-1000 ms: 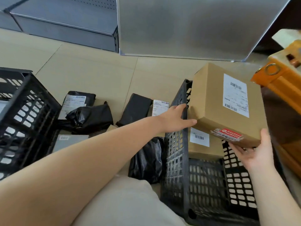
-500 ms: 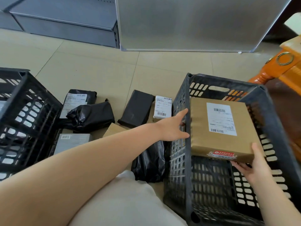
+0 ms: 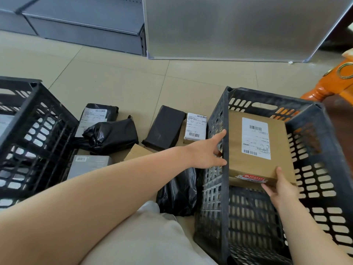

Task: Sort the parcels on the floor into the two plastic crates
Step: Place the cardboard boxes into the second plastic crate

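Note:
A brown cardboard box (image 3: 236, 150) with a white label lies inside the right black crate (image 3: 226, 197), on top of another carton. My right hand (image 3: 280, 190) pinches its near edge, thumb on top and fingers underneath. My left hand (image 3: 204, 152) rests with straight fingers against the outside of that crate's left wall. The left black crate (image 3: 38, 131) stands at the left edge. Between the crates lie a labelled black bag (image 3: 95, 117), a crumpled black bag (image 3: 112, 134), a flat black parcel (image 3: 164, 127), a small white-labelled box (image 3: 195, 126), a grey box (image 3: 89, 165) and another black bag (image 3: 177, 194).
Grey metal shelving (image 3: 86, 25) and a leaning metal panel (image 3: 229, 25) close off the far side. An orange wooden furniture leg (image 3: 332, 83) stands just beyond the right crate. My knee in light trousers (image 3: 143, 236) fills the bottom middle.
The brown box has gone down from above the crate's rim into the right crate. My left hand has let go of it and now lies against the crate's wall.

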{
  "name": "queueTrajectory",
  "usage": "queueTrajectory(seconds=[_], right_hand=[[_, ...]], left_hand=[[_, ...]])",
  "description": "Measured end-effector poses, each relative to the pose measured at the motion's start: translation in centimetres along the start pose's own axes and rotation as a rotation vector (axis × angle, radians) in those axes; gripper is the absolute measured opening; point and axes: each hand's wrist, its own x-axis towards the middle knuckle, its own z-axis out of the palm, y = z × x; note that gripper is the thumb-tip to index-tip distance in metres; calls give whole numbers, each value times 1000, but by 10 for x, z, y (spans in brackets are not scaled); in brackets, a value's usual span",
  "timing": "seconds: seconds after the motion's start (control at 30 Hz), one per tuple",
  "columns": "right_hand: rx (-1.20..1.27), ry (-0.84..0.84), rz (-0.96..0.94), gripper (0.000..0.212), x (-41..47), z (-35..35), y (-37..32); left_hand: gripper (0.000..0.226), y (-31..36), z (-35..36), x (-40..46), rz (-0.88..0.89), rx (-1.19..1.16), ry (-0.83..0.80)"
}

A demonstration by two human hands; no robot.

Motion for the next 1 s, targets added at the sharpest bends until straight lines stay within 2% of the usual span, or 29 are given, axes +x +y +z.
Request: queueTrajectory(seconds=[0.13, 0.3, 0.83, 1.0], right_hand=[[-54, 71, -49, 85, -2, 1, 6], [-99, 39, -63, 85, -6, -4, 7], [-74, -110, -51, 68, -10, -8, -10], [-81, -84, -53, 81, -3, -10, -11]], left_hand=[[97, -1, 0, 0, 1, 10, 1], [96, 1, -1, -1, 20, 27, -16], [93, -3, 2, -2, 38, 12, -11], [94, -5, 2, 0, 49, 13, -13]])
